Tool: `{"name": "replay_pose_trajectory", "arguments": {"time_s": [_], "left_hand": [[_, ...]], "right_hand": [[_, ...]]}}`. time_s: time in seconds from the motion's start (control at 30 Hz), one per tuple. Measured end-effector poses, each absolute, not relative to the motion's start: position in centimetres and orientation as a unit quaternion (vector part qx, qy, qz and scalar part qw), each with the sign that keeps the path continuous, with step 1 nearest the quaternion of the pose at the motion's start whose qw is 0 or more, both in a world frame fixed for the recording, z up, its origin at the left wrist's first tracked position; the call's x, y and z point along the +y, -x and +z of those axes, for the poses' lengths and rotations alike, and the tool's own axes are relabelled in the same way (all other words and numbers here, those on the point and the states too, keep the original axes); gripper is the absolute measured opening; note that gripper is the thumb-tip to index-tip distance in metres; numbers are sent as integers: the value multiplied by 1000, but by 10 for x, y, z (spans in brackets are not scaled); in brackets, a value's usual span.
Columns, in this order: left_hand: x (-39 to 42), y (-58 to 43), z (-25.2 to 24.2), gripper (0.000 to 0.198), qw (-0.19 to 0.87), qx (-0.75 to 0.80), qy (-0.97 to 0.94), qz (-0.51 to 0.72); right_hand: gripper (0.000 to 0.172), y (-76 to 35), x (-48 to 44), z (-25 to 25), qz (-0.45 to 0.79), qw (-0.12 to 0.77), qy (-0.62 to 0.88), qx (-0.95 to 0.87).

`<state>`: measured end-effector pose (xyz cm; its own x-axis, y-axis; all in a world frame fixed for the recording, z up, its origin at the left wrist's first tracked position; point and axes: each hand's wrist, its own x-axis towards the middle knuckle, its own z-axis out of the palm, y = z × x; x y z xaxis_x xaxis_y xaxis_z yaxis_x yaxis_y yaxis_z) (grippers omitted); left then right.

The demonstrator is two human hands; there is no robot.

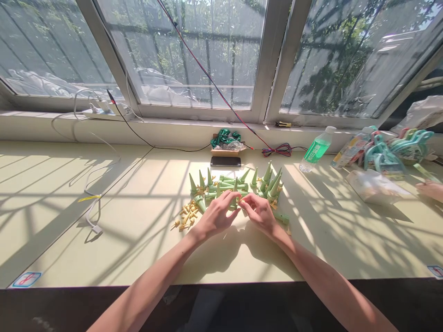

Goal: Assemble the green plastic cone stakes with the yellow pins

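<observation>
My left hand (pixel 217 214) and my right hand (pixel 260 213) meet at the middle of the pale table (pixel 138 240), fingertips pinched together on a small green cone piece (pixel 235 202). Just beyond them stands a cluster of green cones (pixel 238 184), some upright, some lying flat. Left of my left hand lies a scatter of small yellow pieces (pixel 186 216). A single green piece (pixel 282 217) lies right of my right hand.
A black phone (pixel 225 161) and a bundle of green parts (pixel 225 137) sit behind the cones. A green bottle (pixel 316 150) lies at the right, with plastic bags and teal hangers (pixel 391 152) beyond. Cables (pixel 93 203) trail on the left. Another person's hand (pixel 431 189) shows at the right edge.
</observation>
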<state>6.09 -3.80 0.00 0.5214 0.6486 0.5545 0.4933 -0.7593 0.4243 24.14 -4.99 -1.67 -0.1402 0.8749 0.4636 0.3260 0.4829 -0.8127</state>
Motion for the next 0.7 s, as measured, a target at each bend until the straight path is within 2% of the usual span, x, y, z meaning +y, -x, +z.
{"name": "replay_pose_trajectory", "arguments": {"time_s": [0.43,0.7], "left_hand": [[-39,-61,1,32,83,338,-875,337],[-40,-58,-5,73,144,359,-863,326]], "right_hand": [[29,-240,-47,-20,301,512,419,-687],[19,-238,-48,-14,266,514,398,-712]]}}
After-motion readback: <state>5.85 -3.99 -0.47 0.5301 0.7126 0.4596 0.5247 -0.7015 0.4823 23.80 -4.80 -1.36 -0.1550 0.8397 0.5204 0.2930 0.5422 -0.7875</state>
